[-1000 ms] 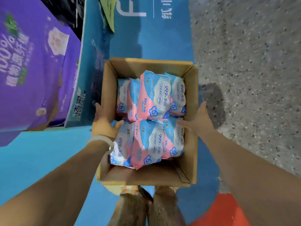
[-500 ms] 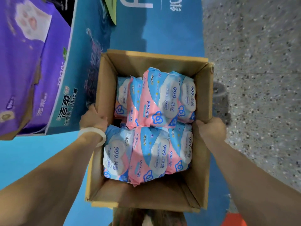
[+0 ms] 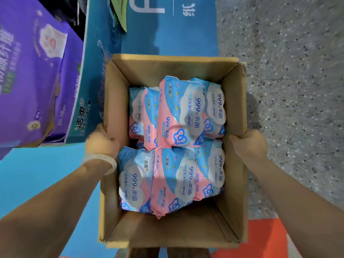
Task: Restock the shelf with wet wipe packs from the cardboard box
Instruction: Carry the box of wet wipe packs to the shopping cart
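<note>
An open cardboard box fills the middle of the view, held up in front of me. Inside lie several pink, blue and white wet wipe packs in two rows, packed close. My left hand, with a pale bangle at the wrist, grips the box's left wall. On the opposite wall, my right hand is closed over the rim. No shelf is in view.
Large purple product packs and a teal carton stand at the left. Below is a blue floor mat, grey speckled floor at the right and an orange patch at the lower right.
Both hands went from open beside the box to gripping its side walls. The box now sits larger and closer in the view.
</note>
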`<control>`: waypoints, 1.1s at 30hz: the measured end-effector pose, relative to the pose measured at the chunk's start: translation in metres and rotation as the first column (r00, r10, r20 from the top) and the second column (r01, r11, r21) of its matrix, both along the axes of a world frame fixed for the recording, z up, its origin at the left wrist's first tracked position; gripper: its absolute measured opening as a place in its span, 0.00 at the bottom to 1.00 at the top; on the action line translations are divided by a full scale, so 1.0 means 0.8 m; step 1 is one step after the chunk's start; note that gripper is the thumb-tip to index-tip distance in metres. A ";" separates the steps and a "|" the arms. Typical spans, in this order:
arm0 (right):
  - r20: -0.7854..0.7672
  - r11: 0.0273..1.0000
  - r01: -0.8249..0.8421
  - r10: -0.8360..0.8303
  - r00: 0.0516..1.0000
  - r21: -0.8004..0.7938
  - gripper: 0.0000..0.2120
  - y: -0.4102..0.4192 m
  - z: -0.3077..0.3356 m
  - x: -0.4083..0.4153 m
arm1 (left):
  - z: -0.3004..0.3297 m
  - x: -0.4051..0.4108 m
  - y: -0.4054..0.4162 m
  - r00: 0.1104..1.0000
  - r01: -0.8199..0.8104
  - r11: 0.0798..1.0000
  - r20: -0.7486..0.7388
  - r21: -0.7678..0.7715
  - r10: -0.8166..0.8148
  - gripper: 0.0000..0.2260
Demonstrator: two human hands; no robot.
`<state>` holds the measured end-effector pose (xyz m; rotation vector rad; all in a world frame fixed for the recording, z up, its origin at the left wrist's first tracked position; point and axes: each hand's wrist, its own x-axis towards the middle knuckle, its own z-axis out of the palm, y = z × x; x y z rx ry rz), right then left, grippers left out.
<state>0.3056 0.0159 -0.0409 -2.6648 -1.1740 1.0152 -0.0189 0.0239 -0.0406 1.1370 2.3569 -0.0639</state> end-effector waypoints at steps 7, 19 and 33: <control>0.016 0.999 0.033 -0.032 0.999 -0.023 0.14 -0.058 0.170 0.023 | 0.157 0.018 -0.047 0.997 0.027 0.999 0.078 0.034 -0.030 0.11; 0.044 0.998 -0.049 0.046 0.998 0.050 0.12 -0.145 0.418 0.029 | 0.403 0.017 -0.187 0.992 -0.080 0.983 0.115 0.166 0.061 0.10; 0.075 0.805 -0.591 0.587 0.806 0.060 0.12 -0.259 0.546 -0.139 | 0.534 -0.067 -0.518 0.818 -0.576 0.790 0.132 0.212 0.560 0.08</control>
